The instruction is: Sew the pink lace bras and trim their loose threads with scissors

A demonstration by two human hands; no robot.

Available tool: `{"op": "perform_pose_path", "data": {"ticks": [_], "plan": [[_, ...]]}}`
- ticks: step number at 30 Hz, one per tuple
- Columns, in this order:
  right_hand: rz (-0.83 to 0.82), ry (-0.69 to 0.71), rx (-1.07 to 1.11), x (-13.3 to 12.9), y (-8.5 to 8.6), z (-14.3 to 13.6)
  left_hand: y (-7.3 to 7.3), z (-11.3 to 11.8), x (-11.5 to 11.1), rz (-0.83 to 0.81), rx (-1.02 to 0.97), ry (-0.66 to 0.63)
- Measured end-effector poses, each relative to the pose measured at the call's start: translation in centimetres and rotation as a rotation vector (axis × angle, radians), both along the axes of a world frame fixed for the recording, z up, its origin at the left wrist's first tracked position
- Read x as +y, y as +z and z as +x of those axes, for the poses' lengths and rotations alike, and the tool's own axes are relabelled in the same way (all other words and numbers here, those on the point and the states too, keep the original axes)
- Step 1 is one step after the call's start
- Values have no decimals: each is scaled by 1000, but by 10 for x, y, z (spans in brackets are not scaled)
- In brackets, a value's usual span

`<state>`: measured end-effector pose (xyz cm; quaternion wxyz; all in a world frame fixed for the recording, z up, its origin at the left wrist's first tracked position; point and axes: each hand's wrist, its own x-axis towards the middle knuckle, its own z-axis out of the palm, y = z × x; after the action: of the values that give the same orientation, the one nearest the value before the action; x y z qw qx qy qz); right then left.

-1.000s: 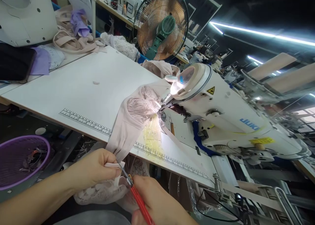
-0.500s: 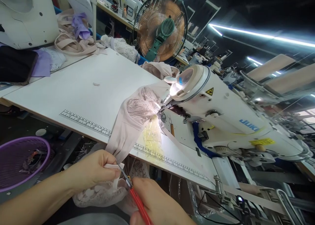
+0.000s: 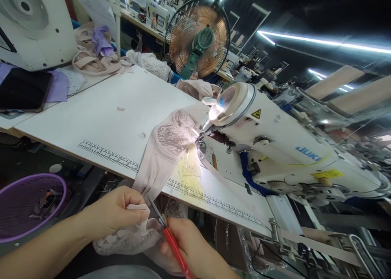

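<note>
A pale pink lace bra [image 3: 172, 137] lies at the table's front part, one lace cup under the sewing machine's needle area. Its fabric band drapes over the front edge, where my left hand [image 3: 117, 209] pinches a pale strip of fabric [image 3: 139, 207] between thumb and fingers. My right hand [image 3: 195, 246] is wrapped around red-handled scissors [image 3: 175, 248]. Their metal blades point up and left, close beside the band and just right of my left fingertips. More pale lace fabric [image 3: 122, 241] hangs below both hands.
The white sewing machine [image 3: 284, 144] occupies the right side of the white table [image 3: 100, 120]. A ruler scale [image 3: 106, 153] runs along its front edge. A purple basket [image 3: 65, 189] with scraps stands lower left; a phone [image 3: 26, 89] lies at left. A fan [image 3: 203, 38] stands behind.
The scissors' blades have shifted slightly away from the strip in my left hand. A small scrap now shows on the table left of the bra. The view has shifted a little.
</note>
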<state>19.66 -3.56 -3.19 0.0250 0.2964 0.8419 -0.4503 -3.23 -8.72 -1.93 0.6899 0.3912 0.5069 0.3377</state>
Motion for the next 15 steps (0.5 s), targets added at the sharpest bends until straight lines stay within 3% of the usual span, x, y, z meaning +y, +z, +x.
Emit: {"op": "perform_pose_path", "data": {"ticks": [7,15], "plan": [[86,-29,104,12,25,2,4,-14,-8,251,53,20],[149,-54,157,18,31,4,12,-20,-15,193,-52,126]]}}
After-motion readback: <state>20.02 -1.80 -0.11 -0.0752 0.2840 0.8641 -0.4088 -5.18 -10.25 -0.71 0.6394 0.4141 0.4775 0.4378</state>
